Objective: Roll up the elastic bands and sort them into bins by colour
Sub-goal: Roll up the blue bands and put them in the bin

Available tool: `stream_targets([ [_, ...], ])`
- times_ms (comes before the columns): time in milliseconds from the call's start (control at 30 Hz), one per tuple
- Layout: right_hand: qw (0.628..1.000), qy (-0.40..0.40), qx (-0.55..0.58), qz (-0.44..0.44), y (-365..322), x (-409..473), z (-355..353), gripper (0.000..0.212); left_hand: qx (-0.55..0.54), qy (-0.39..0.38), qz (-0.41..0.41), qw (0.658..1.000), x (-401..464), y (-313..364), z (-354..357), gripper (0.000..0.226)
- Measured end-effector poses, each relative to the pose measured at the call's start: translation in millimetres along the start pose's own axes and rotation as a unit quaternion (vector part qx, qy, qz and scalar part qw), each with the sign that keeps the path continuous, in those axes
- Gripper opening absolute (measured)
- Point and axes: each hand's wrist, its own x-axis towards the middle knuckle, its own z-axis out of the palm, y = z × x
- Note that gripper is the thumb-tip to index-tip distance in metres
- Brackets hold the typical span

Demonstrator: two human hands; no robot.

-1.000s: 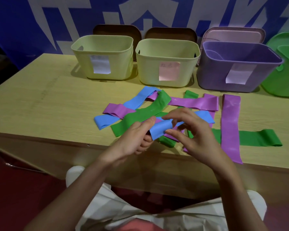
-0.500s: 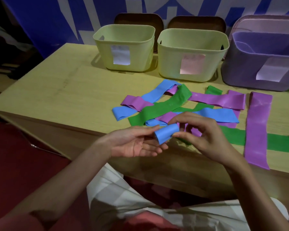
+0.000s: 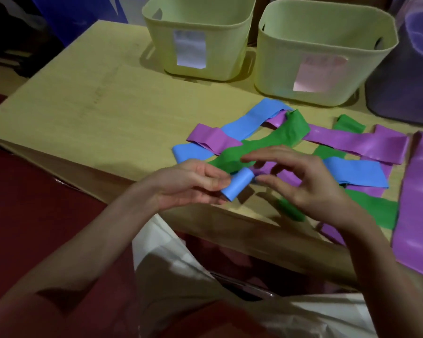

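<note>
Our left hand (image 3: 193,184) held a rolled blue band (image 3: 238,184) above the near edge of the table (image 3: 83,113), thumb and fingers pinched on its left end. Our right hand (image 3: 305,181) hovered just beside the roll's other end, fingers curved and apart, gripping nothing. Behind them lay loose blue, green and purple bands (image 3: 352,145) in a tangle. Two pale green bins (image 3: 198,37) and a purple bin (image 3: 405,89) stood at the back.

We list: rolled band (image 3: 238,186), blue; flat bands (image 3: 366,145), blue, green, purple; 2 bins (image 3: 198,35), pale yellow-green, with white and pink labels; 1 bin (image 3: 405,89), purple; table (image 3: 103,113), light wood grain.
</note>
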Motion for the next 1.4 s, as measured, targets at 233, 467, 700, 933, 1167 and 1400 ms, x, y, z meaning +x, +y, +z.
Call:
stream_targets([
  [233, 0.995, 0.074, -0.065, -0.011, 40.6, 60.7, -27.4, 0.032, 0.124, 0.11, 0.075, 0.983, 22.8, 56.7, -18.6, 0.022],
  [467, 0.995, 0.043, -0.083, 0.033, 54.9, 121.1, -50.9, 0.043, 0.139, 0.153, 0.065, 0.976, 63.3, 112.5, -27.2, 0.014],
  [700, 0.993, 0.015, -0.099, 0.06, 29.6, 173.3, -88.0, 0.047, 0.152, 0.198, 0.055, 0.967, 60.9, 170.0, -39.5, 0.014],
  [933, 0.982, 0.027, -0.162, 0.098, 36.6, 218.6, -101.2, 0.049, 0.111, 0.284, 0.108, 0.946, 70.0, 245.5, -64.5, 0.014],
  [1167, 0.968, -0.025, -0.222, 0.117, 52.0, 246.2, -94.9, 0.045, 0.19, 0.307, 0.046, 0.931, 163.7, 306.9, -98.4, 0.014],
  [1400, 0.956, -0.042, -0.248, 0.15, 49.4, 255.9, -99.0, 0.046, 0.317, 0.284, -0.096, 0.9, 240.9, 293.0, -117.8, 0.019],
])
